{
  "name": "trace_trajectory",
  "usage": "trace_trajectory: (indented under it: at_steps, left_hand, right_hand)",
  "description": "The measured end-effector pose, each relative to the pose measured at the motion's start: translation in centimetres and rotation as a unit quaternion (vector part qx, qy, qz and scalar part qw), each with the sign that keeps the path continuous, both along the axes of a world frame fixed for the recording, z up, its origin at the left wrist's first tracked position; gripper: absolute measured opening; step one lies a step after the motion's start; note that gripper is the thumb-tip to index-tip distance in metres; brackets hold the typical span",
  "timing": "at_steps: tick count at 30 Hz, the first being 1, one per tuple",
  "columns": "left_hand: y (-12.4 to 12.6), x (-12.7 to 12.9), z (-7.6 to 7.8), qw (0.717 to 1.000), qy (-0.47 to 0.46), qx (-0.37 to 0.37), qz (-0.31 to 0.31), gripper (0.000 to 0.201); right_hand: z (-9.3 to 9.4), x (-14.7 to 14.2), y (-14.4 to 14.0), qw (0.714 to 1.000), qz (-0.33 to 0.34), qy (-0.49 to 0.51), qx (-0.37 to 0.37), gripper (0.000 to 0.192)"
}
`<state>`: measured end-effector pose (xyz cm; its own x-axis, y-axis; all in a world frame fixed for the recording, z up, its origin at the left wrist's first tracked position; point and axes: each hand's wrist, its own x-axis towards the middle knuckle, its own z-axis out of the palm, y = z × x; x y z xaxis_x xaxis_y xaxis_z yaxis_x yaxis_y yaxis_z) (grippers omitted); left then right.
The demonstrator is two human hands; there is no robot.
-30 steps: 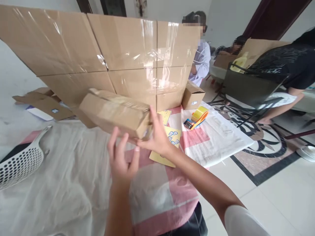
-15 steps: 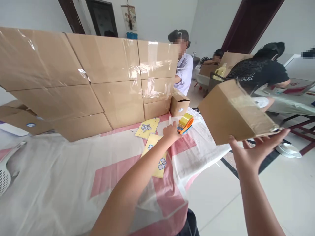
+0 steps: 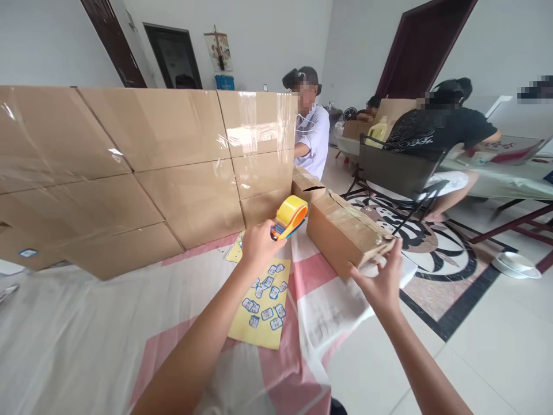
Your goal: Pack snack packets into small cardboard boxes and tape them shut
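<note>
Cardboard box (image 3: 345, 233) now lowered onto table, L hand (image 3: 258, 246) lifted yellow tape dispenser (image 3: 290, 215)

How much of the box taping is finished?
Done: a wall of stacked boxes already shiny with tape. In hand: the left hand holds the tape dispenser, the right hand steadies a small box on the table. Left: that box's near end flap looks loose.
</note>
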<state>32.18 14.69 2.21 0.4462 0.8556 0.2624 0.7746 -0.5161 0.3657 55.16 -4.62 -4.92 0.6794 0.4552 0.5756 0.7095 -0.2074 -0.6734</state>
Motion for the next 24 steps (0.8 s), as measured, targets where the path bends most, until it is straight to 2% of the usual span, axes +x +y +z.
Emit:
trace_trajectory:
  at_steps: [3, 7, 12, 17, 19, 21, 24]
  left_hand:
    - [0.4, -2.1, 0.7, 0.998, -0.058, 0.023, 0.03, 0.034]
    - [1.1, -3.1, 0.9, 0.993, -0.095, 0.026, 0.059, 0.034]
    - [1.6, -3.5, 0.7, 0.991, -0.12, 0.019, 0.056, 0.038]
    - [1.4, -4.3, 0.4, 0.987, -0.157, 0.012, 0.028, 0.023]
    - [1.4, -4.7, 0.3, 0.987, -0.155, 0.013, 0.026, 0.022]
    - [1.6, -5.2, 0.4, 0.988, -0.148, 0.013, 0.033, 0.023]
    - [1.7, -6.3, 0.7, 0.987, -0.154, 0.017, 0.045, 0.024]
  right_hand:
    - [0.6, -0.5, 4.8, 0.998, 0.032, 0.018, -0.041, 0.132]
    - [1.3, 0.4, 11.0, 0.996, 0.041, 0.019, -0.077, 0.128]
    - [2.2, 1.6, 18.5, 0.99, 0.018, 0.019, -0.141, 0.125]
    - [3.3, 2.2, 26.0, 0.972, 0.003, 0.069, -0.225, 0.132]
    - [3.6, 2.5, 27.9, 0.971, 0.03, 0.085, -0.22, 0.14]
    - [3.4, 2.7, 28.5, 0.974, 0.067, 0.088, -0.2, 0.143]
    - [2.0, 2.1, 26.6, 0.979, 0.122, 0.055, -0.156, 0.134]
